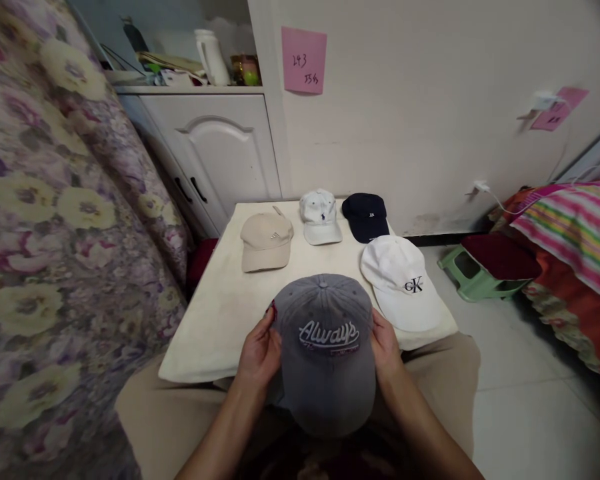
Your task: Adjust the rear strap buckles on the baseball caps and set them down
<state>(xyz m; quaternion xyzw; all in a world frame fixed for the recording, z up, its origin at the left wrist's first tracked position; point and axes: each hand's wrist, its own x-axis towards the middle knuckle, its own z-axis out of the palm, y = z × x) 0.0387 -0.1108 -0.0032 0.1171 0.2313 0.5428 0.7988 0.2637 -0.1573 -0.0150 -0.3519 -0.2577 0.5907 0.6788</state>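
Observation:
Between my two hands is a grey baseball cap (325, 373) with "Always" lettering on its front, its brim towards me. My left hand (261, 347) grips the cap's left side, and my right hand (386, 340) grips the right side; some fingers are hidden behind it. Just right of it on the table lies a white cap (395, 267) with dark "CK" letters. Farther back are a beige cap (267, 240), a pale cap (321, 217) with a small dark emblem, and a dark navy cap (365, 217).
The caps rest on a small table with a cream cover (215, 320), close over my knees. A flowered curtain (70, 253) hangs at left, beside a white cabinet (220, 147). On the right stand a green stool (473, 283) and a bed with a striped cover (580, 233).

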